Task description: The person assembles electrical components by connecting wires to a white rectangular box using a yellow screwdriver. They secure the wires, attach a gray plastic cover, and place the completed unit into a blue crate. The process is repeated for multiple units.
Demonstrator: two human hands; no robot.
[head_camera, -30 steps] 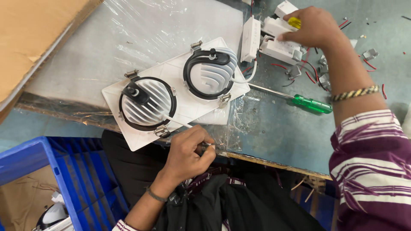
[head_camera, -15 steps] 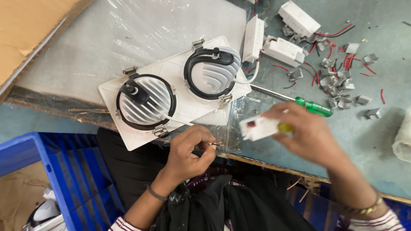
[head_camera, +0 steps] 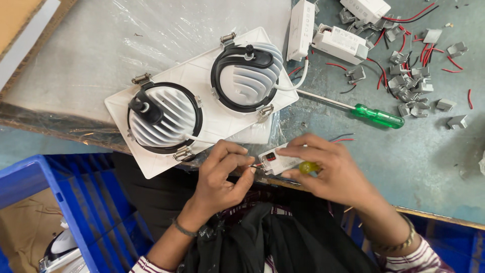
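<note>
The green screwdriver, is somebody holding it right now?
No, the green screwdriver lies alone on the table, while the right hand holds a small white box.

One view only, worn on the head, aimed almost straight down from above the lap. Close enough to fill the lower middle with both hands, left hand (head_camera: 220, 174) and right hand (head_camera: 331, 172), at the near edge of the bench (head_camera: 429, 167). Farther up, twin white light fitting (head_camera: 202, 96); at lower left, blue crate (head_camera: 76, 202) beside the knees.
</note>
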